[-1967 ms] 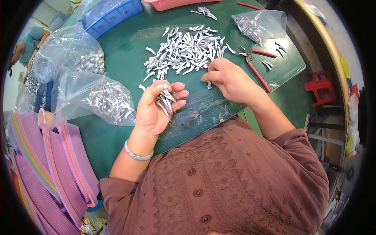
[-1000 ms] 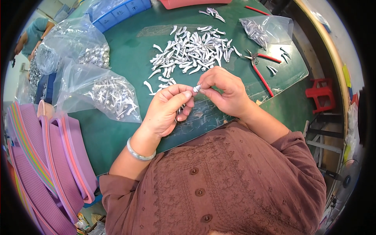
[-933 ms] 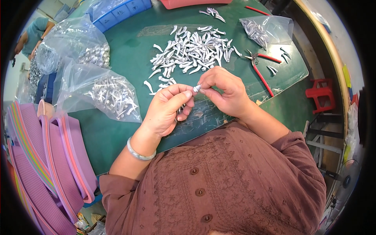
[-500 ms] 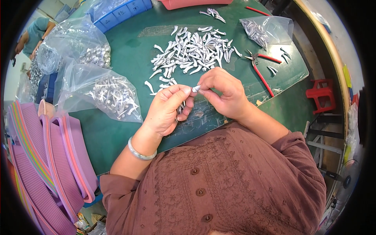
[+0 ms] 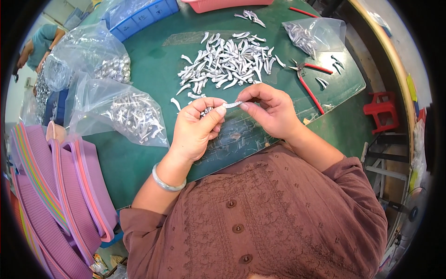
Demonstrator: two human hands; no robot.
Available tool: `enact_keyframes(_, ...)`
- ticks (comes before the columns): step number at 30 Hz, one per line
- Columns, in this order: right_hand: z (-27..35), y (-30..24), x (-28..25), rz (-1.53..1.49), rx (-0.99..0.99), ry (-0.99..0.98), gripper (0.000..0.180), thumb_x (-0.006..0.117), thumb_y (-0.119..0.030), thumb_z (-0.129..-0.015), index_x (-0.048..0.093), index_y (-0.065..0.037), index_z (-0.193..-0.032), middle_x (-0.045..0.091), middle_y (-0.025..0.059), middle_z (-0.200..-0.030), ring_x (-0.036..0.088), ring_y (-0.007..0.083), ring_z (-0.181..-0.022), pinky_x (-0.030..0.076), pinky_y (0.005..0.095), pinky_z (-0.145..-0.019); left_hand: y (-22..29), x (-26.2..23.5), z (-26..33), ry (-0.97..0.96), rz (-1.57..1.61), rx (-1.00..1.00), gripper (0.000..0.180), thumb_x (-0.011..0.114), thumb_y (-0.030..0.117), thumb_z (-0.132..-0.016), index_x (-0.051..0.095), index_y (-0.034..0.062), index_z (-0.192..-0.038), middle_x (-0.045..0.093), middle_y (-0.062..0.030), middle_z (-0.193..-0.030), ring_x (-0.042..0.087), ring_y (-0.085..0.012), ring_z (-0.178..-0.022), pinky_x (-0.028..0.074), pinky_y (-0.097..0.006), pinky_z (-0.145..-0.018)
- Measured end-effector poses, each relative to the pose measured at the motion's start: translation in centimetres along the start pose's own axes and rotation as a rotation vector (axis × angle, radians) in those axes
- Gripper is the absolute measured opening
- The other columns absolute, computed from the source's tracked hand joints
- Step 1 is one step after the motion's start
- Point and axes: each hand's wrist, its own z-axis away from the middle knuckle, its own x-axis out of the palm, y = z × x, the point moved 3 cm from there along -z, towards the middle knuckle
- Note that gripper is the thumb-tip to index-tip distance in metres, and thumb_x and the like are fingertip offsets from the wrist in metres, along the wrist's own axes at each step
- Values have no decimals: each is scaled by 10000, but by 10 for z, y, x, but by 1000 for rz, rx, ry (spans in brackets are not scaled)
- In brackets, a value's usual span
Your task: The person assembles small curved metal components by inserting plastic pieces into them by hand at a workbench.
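Observation:
Between my two hands is a small curved silver metal piece (image 5: 231, 105) with a textured surface. My left hand (image 5: 195, 128) pinches its left end between thumb and index finger, and more silver pieces show inside the curled fingers. The other end sits in the thumb and fingertips of my right hand (image 5: 274, 111). Just beyond my hands, a loose pile of similar curved silver pieces (image 5: 227, 60) spreads over the green table (image 5: 153, 51). A few strays lie at its near left edge, close to my left fingers.
Red-handled pliers (image 5: 309, 88) lie open on the right, below a clear bag of metal parts (image 5: 302, 39). Bags of silver parts (image 5: 137, 116) stand left, beside purple baskets (image 5: 88, 186). Behind are a blue bin (image 5: 144, 18) and pink basket (image 5: 227, 5). A person (image 5: 42, 44) works far left.
The held piece has turned and now stretches lengthwise between both hands, showing more of itself. My right hand has shifted slightly right, and the left fingers have changed their curl.

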Motion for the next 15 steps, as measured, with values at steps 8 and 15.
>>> enact_keyframes(8,2,0,1,-187,60,-9,185,547,48,-768,530,20,-951,553,47,-866,529,103,-813,443,227,-718,1,0,1,17,-165,199,156,584,57,-791,553,24,-941,519,8,-668,452,-44,-536,323,-157,-444)
enact_keyframes(15,2,-1,-2,-175,53,-41,239,496,79,-792,473,32,-1025,543,74,-926,529,115,-880,434,235,-771,1,1,1,13,-145,177,158,580,50,-792,552,22,-945,516,12,-670,453,-42,-540,317,-151,-445)
